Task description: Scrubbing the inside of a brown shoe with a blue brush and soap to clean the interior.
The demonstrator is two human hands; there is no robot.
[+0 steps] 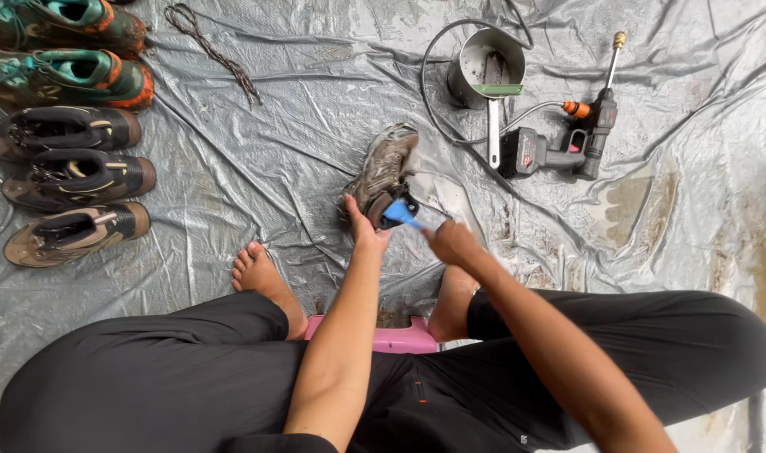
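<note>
1. Muddy brown shoe (384, 172) sits on the wet tarp (274, 168), heel clasped by the left hand (362, 226).
2. Right hand (451, 242), fingers closed on a blue brush (402, 214), works just beside that clasp; a slip could scrape the knuckles.
3. Slick mud may let the heel twist free.

crinkled grey tarp (299, 117) over the ground, wet muddy patches (634, 201)
</note>
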